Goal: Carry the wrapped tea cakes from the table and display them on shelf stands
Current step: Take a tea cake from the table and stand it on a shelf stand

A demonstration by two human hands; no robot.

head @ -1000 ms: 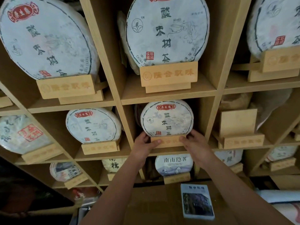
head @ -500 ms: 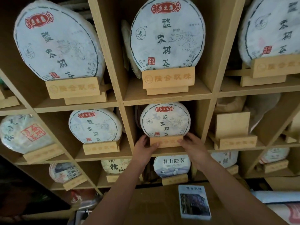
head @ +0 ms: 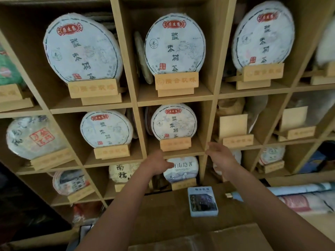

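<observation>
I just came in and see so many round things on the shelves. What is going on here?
A person is putting wrapped tea cakes on wooden stands in a shelf. One tea cake stands upright on its stand in the middle cubby. The left hand and right hand are just below it, open and holding nothing. The cubby to its right has an empty stand.

Both bare forearms reach up and forward from the lower edge, converging toward 12 o'clock. The left hand sits at about 11 o'clock from the frame's centre-bottom, fingers loosely extended and pointing toward 2 o'clock, holding nothing. The right hand is slightly higher, palm facing inward, fingers relaxed and spread toward 10 o'clock, its grip empty. The 2 hands are apart.
</observation>
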